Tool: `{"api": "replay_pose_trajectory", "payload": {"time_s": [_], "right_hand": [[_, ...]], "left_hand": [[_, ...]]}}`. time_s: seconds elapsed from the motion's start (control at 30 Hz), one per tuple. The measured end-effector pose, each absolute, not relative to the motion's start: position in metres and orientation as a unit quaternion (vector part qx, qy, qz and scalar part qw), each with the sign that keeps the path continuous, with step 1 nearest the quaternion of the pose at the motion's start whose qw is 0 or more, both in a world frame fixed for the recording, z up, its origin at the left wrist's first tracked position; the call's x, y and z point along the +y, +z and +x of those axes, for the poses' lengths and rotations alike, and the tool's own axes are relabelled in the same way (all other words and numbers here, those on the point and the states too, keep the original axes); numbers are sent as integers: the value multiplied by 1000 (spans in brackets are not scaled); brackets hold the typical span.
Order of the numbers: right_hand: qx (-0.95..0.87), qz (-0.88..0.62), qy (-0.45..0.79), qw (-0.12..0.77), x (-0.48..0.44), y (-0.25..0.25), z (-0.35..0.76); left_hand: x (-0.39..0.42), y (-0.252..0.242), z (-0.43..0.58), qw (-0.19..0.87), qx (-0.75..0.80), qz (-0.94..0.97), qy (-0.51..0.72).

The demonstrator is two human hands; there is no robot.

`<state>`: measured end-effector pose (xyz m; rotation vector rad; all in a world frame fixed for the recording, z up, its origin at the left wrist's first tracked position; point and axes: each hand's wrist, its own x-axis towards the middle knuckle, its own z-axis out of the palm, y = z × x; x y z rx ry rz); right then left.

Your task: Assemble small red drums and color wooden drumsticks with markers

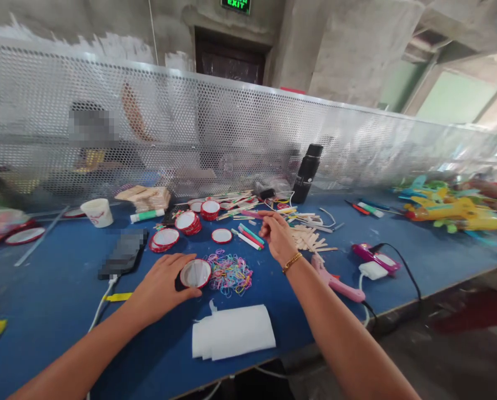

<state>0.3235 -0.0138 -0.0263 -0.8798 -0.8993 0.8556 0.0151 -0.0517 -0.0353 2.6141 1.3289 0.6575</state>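
My left hand (160, 286) rests on the blue table (56, 289) with its fingers closed round a small red-rimmed round cup (195, 273), open side facing right. My right hand (278, 234) hovers further back with its fingertips pinched together over the coloured sticks (250, 235); what they hold, if anything, is too small to name. A pile of coloured rubber bands (230, 273) lies between the two hands. A gold bracelet (292, 261) is on my right wrist.
Several red-rimmed cups (187, 221), wooden sticks (309, 236), a phone (123, 253), white folded sheets (231, 332), a pink glue gun (335, 280), a black bottle (306, 173) and a paper cup (98, 212) lie about. A perforated metal screen (231, 133) backs the table, a person behind it.
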Motion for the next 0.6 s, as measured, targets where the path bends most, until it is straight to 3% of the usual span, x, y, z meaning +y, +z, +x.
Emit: {"api": "replay_pose_trajectory", "payload": {"time_s": [0.6], "right_hand": [[-313, -221, 562, 734, -34, -2, 320]], "left_hand": [[-50, -34, 18, 25, 438, 877, 196]]}}
